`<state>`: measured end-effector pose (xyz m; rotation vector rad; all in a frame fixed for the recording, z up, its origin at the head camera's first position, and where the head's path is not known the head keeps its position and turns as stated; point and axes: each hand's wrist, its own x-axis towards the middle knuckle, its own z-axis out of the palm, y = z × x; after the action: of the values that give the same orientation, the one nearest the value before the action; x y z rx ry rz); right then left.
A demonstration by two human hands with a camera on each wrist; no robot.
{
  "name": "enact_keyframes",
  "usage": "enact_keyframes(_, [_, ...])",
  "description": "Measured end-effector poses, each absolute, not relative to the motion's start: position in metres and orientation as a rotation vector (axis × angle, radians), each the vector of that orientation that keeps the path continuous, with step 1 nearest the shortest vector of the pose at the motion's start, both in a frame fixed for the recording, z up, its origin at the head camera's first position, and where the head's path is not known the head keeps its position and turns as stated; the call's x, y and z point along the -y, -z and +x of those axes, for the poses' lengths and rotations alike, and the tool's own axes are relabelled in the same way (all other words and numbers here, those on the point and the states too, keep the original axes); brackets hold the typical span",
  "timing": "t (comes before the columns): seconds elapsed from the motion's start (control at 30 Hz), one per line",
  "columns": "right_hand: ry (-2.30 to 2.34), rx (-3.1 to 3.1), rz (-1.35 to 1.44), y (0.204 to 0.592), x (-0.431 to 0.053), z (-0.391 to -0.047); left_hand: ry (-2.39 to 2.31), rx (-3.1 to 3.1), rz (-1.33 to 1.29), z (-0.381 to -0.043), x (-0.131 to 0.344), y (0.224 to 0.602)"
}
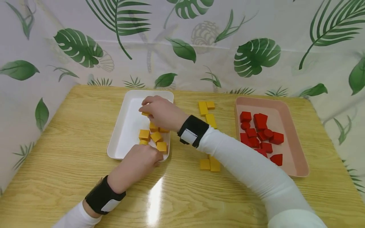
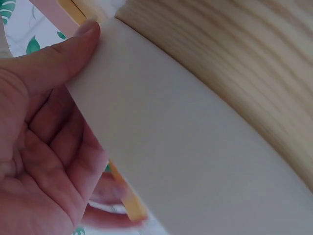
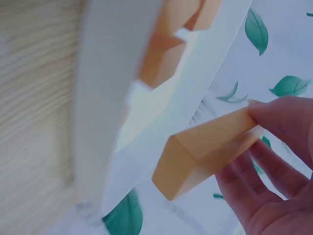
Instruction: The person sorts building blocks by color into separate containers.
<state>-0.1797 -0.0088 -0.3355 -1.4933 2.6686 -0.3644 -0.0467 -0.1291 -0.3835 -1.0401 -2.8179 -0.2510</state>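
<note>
My right hand pinches a long yellow block between thumb and fingers, over the far part of the white tray. In the right wrist view the block's near end points away from the hand. At the tray's near right corner, my left hand grips the wall, with the thumb on its outer face and the other fingers inside. Several loose yellow blocks lie in the tray between the two hands. The left fingertips are hidden in the head view.
Yellow blocks stand in a column on the wooden table, partly hidden under the right forearm. A pink tray of several red blocks sits to the right. Leaf-print cloth hangs behind the table.
</note>
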Motion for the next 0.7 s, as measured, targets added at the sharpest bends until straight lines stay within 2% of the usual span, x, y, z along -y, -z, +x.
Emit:
enact_keyframes(0.2, [0.361,-2.564,-1.53,0.347,0.038,-0.18,0.202,2.786,-1.102,-0.044,0.114,0.383])
enact_keyframes(0.7, [0.163,-2.426,-1.358,0.372,0.05,-0.184,0.22,2.825,-1.083,-0.044,0.105,0.382])
